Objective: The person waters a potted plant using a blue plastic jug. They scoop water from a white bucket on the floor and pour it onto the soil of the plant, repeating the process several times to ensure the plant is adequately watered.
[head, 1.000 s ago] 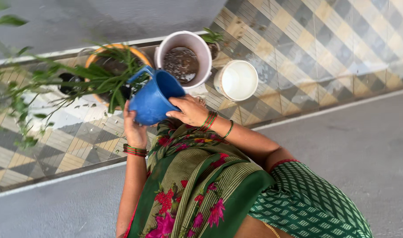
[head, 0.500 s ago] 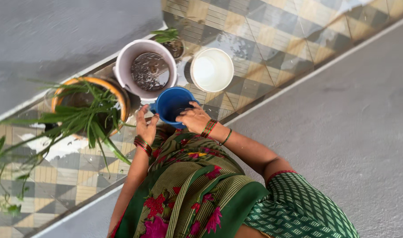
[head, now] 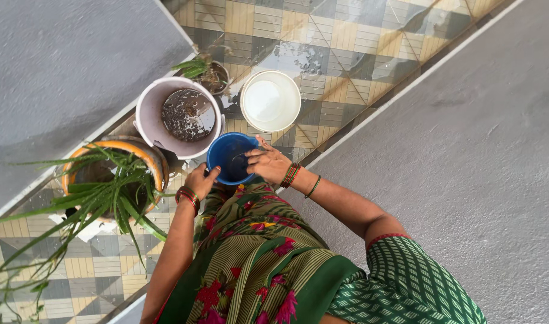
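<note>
Blue mug (head: 229, 157) at frame centre, upright, gripped on both sides: left hand (head: 201, 180) cupped under its lower-left rim, right hand (head: 267, 163) curled over its right edge. Just above, a soil-filled white pot (head: 180, 117) and white bucket (head: 270, 101) on patterned tiles (head: 346, 42); leafy plant in orange pot (head: 144, 157) at left.

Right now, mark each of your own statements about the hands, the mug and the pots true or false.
1. Both hands, left hand and right hand, touch the blue mug. True.
2. The blue mug is tipped over the orange pot. False: it sits upright, mouth up, between the hands.
3. The white bucket stands on the patterned tiles. True.
4. The orange pot holds no plant. False: long green leaves spill from it.
</note>
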